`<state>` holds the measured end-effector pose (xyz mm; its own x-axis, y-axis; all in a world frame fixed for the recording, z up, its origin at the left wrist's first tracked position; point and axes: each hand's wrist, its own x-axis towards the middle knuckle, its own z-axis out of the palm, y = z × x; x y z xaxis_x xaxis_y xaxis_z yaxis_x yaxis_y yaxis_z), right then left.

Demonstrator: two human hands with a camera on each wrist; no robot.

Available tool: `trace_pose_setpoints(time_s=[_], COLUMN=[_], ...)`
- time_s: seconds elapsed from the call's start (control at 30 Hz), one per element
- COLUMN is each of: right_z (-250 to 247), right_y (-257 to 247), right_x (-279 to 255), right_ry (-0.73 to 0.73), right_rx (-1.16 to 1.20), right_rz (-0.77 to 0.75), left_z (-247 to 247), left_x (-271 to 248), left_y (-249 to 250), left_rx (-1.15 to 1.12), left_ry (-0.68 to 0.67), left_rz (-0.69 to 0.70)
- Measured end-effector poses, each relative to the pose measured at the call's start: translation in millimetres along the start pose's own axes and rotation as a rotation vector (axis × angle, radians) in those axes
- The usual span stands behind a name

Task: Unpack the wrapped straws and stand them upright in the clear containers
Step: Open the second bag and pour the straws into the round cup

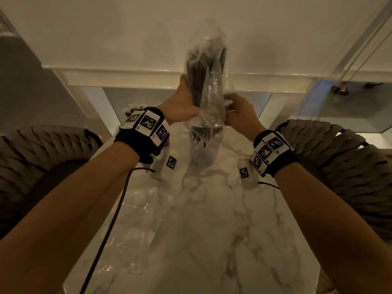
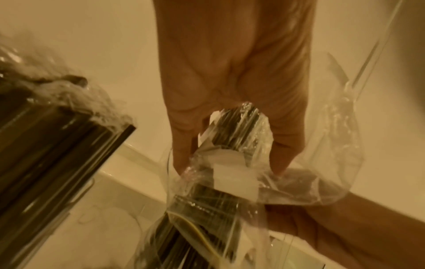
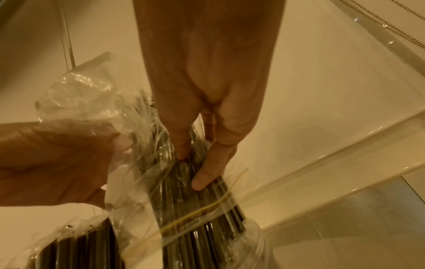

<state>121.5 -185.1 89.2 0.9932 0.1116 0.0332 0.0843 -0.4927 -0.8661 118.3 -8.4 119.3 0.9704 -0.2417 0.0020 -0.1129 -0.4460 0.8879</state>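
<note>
Nearest the camera, at 6 o'clock in the head view, the white marble tabletop point(image 1: 212, 240) is stretching away, w/ loose clear plastic wrap point(image 1: 135, 225) lying crumpled on it at approx 7 o'clock. Both forearms are reaching fwd over it, each wearing a black wrist band w/ white coded tags. Woven chair backs point(image 1: 343, 158) are flanking the table at 3 and 9 o'clock.

Just past the wrists, near centre, a clear container point(image 1: 201, 149) is standing on the marble w/ dark straws showing through its wall.

Directly above it, both hands are holding a bundle of black straws point(image 1: 203, 81) upright, still inside its clear plastic bag point(image 1: 214, 102). Left hand point(image 1: 182, 105) is wrapping round the bundle's lower part from 9 o'clock; in the left wrist view its fingers point(image 2: 181, 145) are curling tight onto the wrapped straws. Right hand point(image 1: 239, 115) is at 3 o'clock of the bundle; in the right wrist view its fingertips point(image 3: 202, 180) are pinching the bag against the straws, just above a thin yellow band round them.

At 8 o'clock in the right wrist view, a second batch of dark straws point(image 3: 87, 243) is standing w/ plastic round it; whether it's in a container, can't tell.

Farthest off, at 12 o'clock, a white wall and ledge are filling the background.
</note>
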Motion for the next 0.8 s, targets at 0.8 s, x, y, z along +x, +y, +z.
trace_pose_setpoints(time_s=[0.8], right_z=[15.3], right_y=[11.9], right_x=[5.0], right_ry=[0.133], right_rx=[0.073], right_rz=[-0.023], left_z=[28.3], left_x=[-2.8], left_y=[-13.4], left_rx=[0.212], left_ry=[0.377], left_rz=[0.247])
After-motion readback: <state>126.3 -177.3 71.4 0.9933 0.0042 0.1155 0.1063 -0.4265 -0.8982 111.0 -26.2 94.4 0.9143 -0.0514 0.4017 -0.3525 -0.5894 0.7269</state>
